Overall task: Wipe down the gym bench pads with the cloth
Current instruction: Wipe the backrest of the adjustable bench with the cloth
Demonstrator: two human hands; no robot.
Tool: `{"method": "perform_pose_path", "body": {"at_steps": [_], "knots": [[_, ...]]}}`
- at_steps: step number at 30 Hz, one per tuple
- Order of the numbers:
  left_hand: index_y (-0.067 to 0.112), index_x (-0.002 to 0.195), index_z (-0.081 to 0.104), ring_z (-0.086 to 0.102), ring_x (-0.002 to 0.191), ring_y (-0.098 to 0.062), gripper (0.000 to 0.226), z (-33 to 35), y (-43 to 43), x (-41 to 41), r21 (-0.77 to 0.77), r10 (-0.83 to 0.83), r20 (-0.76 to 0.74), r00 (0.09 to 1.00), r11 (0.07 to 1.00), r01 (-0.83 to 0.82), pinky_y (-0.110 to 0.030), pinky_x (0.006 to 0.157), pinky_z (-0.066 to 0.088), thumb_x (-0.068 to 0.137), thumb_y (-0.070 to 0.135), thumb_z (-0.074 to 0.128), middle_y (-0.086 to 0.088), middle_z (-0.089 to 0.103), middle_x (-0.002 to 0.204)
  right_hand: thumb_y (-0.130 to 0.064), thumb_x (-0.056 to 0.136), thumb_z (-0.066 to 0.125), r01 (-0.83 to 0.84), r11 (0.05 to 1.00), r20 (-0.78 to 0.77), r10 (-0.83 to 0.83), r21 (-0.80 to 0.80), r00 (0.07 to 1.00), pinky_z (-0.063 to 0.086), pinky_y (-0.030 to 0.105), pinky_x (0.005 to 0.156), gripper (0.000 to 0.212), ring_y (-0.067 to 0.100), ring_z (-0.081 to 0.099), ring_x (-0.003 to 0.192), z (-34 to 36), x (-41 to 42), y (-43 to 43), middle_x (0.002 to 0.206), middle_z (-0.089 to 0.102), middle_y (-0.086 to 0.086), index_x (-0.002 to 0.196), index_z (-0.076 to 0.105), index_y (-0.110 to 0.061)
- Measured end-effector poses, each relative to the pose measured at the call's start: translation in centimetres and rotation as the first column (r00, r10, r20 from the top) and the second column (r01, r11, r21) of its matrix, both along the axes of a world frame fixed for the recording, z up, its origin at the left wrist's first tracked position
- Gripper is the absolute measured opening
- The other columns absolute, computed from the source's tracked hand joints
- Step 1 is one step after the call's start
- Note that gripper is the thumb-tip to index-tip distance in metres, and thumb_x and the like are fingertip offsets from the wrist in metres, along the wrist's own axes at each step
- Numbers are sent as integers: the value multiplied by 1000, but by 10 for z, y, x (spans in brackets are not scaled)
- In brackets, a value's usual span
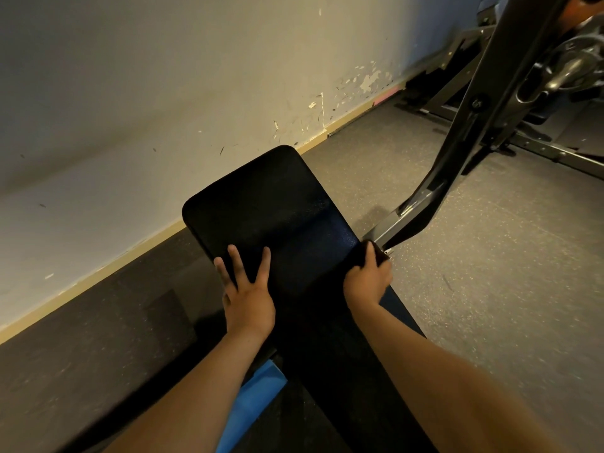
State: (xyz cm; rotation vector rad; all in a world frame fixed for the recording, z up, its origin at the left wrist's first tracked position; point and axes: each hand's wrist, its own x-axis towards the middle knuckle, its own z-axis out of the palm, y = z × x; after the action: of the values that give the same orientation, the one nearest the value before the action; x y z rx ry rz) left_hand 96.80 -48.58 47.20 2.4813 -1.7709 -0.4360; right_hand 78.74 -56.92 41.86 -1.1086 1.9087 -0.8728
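Left hand: fingers straight, spread flat on black cushioned pad.
Right hand: fingers grasping dark cloth at the pad's right edge.

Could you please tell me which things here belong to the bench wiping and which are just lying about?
Job: black rectangular bench pad; dark bunched cloth, gripped by the right hand; left hand, flat on the pad.
Lying about: black metal machine frame; blue flat piece below the bench.

The black padded vinyl bench pad with rounded corners stretches away from me; the dark bunched cloth lies against its right edge, gripped in my right hand.
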Motion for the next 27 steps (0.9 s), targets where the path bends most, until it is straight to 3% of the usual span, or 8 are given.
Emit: {"method": "perform_pose_path", "body": {"at_steps": [5, 8, 11, 13, 15, 20, 24, 27], "knots": [[51, 154, -14, -44, 137, -39, 100, -1, 3, 0, -51, -1, 6, 1000, 999, 1, -51, 110, 41, 97, 4, 54, -3, -52, 150, 0, 96, 44, 93, 993, 134, -103, 75, 986, 27, 46, 118, 64, 33, 17, 142, 11, 3, -2, 156, 15, 7, 151, 33, -30], [51, 153, -15, -44, 138, -39, 99, 0, 5, 3, -35, -27, 22, 999, 999, 28, -55, 113, 36, 97, 10, 55, -4, -51, 150, 4, 96, 42, -72, 997, 115, 72, -2, 991, 24, 41, 116, 68, 33, 15, 143, 44, 38, -18, 160, 9, 7, 154, 28, -28], [50, 154, -13, -43, 139, -40, 93, 1, 7, 6, -21, -47, 27, 999, 999, 48, -60, 116, 25, 100, 19, 56, -6, -50, 152, 3, 95, 41, -361, 926, -77, 355, -107, 932, 26, 39, 115, 70, 34, 20, 139, 82, 74, -34, 158, 11, 9, 156, 23, -27], [50, 154, -14, -43, 139, -40, 92, 0, 7, 5, -21, -41, 39, 998, 999, 42, -62, 117, 21, 100, 22, 55, -6, -50, 151, -4, 97, 43, -591, 797, -271, 545, -128, 794, 27, 39, 116, 68, 34, 23, 137, 98, 91, -39, 158, 13, 8, 156, 19, -27], [51, 153, -16, -44, 138, -40, 92, -2, 6, 5, -16, -39, 54, 998, 999, 40, -63, 118, 16, 100, 23, 55, -6, -51, 151, -9, 97, 45, -686, 717, -378, 604, -128, 701, 30, 41, 114, 69, 35, 23, 136, 96, 97, -41, 156, 14, 9, 156, 16, -29], [50, 154, -12, -40, 141, -42, 88, 1, 6, 7, 0, -50, 59, 997, 999, 50, -67, 119, 6, 100, 18, 50, -9, -47, 153, -5, 94, 45, -400, 899, -219, 359, -180, 907, 31, 43, 112, 69, 34, 27, 131, 56, 67, -29, 151, 23, 12, 154, 27, -34], [46, 155, 14, -21, 148, -45, 75, 16, 0, 3, -17, -25, 76, 997, 1000, 26, -65, 119, -2, 96, 23, 55, -12, -25, 162, -8, 96, 47, -96, 995, -62, 95, 0, 994, 28, 47, 115, 67, 35, 20, 139, 36, 31, -28, 155, 17, 11, 154, 25, -33], [40, 149, 32, -1, 150, -37, 59, 31, -14, 4, -96, -63, 175, 983, 992, 81, -62, 121, -3, 95, 34, 55, -8, -4, 163, -7, 95, 45, 16, 993, 49, -22, 114, 999, 29, 50, 114, 55, 38, 21, 137, 35, 21, -41, 153, 17, 13, 145, 39, -29]]}}
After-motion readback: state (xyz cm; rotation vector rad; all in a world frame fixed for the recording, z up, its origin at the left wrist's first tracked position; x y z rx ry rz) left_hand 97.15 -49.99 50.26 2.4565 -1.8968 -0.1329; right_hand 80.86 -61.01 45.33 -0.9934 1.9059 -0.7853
